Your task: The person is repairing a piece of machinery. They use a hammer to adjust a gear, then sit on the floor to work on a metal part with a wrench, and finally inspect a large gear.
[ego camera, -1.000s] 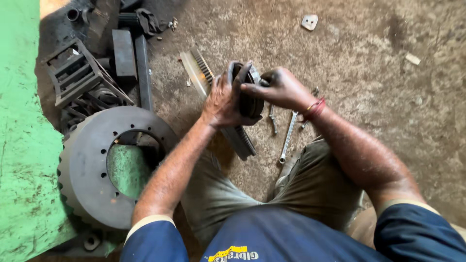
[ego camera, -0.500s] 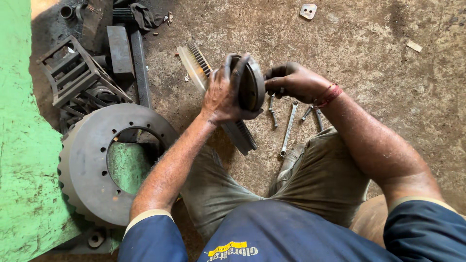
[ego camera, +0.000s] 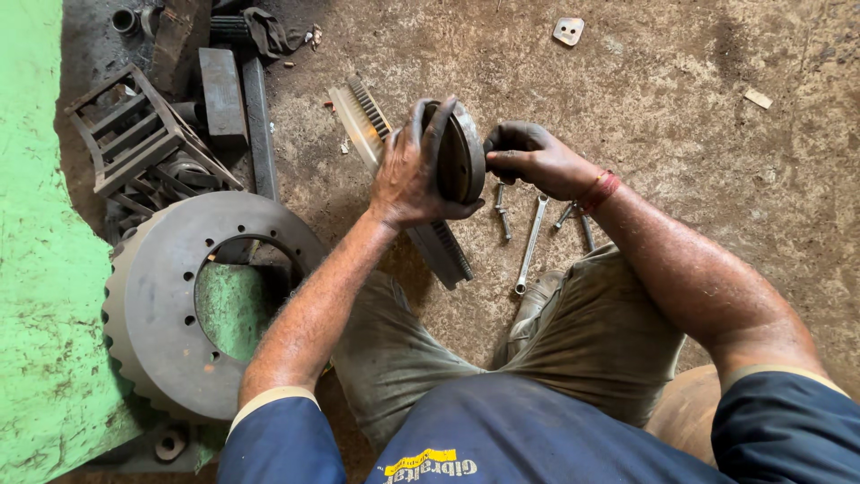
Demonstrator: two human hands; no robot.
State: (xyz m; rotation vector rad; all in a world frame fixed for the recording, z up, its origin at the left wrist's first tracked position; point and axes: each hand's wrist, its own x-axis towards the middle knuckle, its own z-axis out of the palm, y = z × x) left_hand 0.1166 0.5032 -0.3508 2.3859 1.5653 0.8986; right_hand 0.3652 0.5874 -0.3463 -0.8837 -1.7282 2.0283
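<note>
Out on the far left, a green painted surface runs down the edge of the view, and lying partly on it is the big grey brake drum, ring of bolt holes up, teeth along its outer rim. Above the drum sits a dark metal frame with slats, and just right of that frame two flat steel bars lie on the concrete floor.

Right of the drum now, the left hand, greasy, fingers wrapped over the edge of a round dark metal disc; that grip is closed firmly on the disc, which is held on edge in the air above the floor, well up and right of the drum. Under the hand, a long toothed strip stretches diagonally across the floor.

Touching the disc's right face, the right hand, red thread on the wrist, fingers curled in tight against the disc; whether they pinch something small there, I can't tell from this angle. Below that hand, a spanner and a few bolts lie on the floor. Far up right of the drum, a small square metal plate.
</note>
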